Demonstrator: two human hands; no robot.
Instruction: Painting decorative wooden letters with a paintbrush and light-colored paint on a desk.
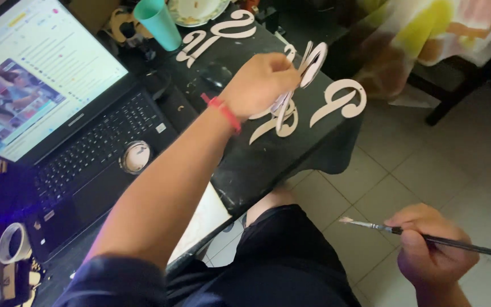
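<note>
**White cutout letter lifted over a black table, brush held off to the side**

At the far left edge, low in the frame, a roll of tape (11, 243) lies on the dark surface. Above it, filling the upper left, an open laptop (58, 113) shows a bright screen, and a small round dish (136, 157) sits on its palm rest just below the keys. At top centre a teal cup (159, 23) stands beside a plate (197, 11) at the table's far edge.

From the lower left a bare forearm runs up to the left hand (259, 85), wearing a red wristband (224, 112). Its fingers are curled closed around a white cutout letter (308, 65), pinching it so it stands tilted on edge above the black table (257, 165), centre of the frame. 3 more flat white letters lie on the tabletop: 1 near the cup (223, 31), 1 under the hand (277, 122), 1 to the right (339, 99).

In the lower right, over the tiled floor (427, 170), the right hand (433, 247) grips a thin paintbrush (404, 232) with fingers wrapped tight round the handle, bristles pointing left, well apart from the letter.
</note>
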